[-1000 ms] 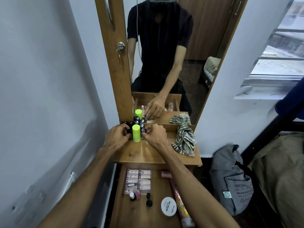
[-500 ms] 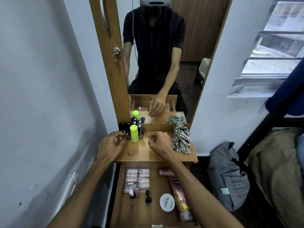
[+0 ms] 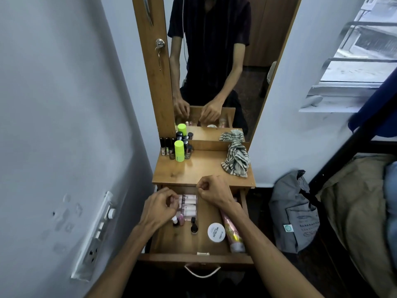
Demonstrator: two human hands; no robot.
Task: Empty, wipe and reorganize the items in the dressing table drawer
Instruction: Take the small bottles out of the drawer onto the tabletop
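Note:
The wooden drawer (image 3: 193, 258) stands pulled out below the dressing table top (image 3: 199, 171). Inside lie a row of pale pink tubes (image 3: 189, 204), small nail polish bottles (image 3: 178, 220), a black bottle (image 3: 194, 226), a white round jar (image 3: 216, 232) and a long pink tube (image 3: 231, 233). My left hand (image 3: 161, 208) hovers over the drawer's left side, fingers curled beside the tubes. Over the drawer's back edge, my right hand (image 3: 212, 190) is a loose fist. Neither hand visibly holds anything. A lime green bottle (image 3: 179, 151) and dark small bottles (image 3: 169, 148) stand at the top's back left.
A striped cloth (image 3: 236, 161) lies bunched at the top's right back, against the mirror (image 3: 214, 72). The wall with a socket strip (image 3: 96, 233) runs close on the left. A grey bag (image 3: 294, 214) sits on the floor to the right, beside a bed.
Both hands left the bottle cluster at the back of the table top and drew back toward me, down over the open drawer. The view tilted downward.

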